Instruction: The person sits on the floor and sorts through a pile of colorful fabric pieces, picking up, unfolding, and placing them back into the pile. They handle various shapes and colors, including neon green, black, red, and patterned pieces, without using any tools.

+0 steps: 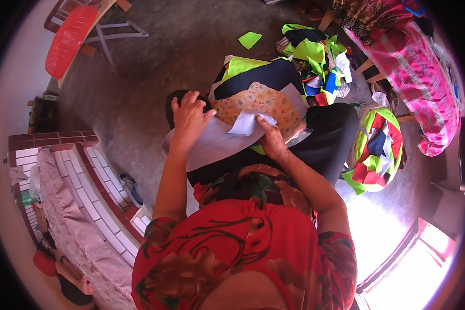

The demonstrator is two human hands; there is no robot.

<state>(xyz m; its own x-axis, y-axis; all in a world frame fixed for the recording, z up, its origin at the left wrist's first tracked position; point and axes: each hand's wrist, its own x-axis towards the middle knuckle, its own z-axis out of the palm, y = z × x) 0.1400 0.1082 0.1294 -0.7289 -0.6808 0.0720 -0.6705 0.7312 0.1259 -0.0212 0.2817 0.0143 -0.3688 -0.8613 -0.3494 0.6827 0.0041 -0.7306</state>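
Observation:
Across my lap lies a pale grey-white cloth [219,143], its upper edge folded over near the middle. My right hand [273,138] grips that fold, the thumb on top and the other fingers mostly hidden beneath. At the cloth's left end, above my knee, my left hand [189,119] has its fingers apart and a little bent, holding nothing that I can see. Just beyond the fold lies a flowered, peach-coloured cloth piece [258,102]. Behind it are a dark navy piece [248,80] and a lime-green piece [243,66], in a bundle on my lap.
A heap of mixed scraps [312,57] lies on the floor ahead right, with a lone green scrap [249,40] beside it. A rounded patchwork bundle [377,150] sits by my right knee. Pink plaid cloth [413,77] drapes at right; a red basin [72,39] is far left.

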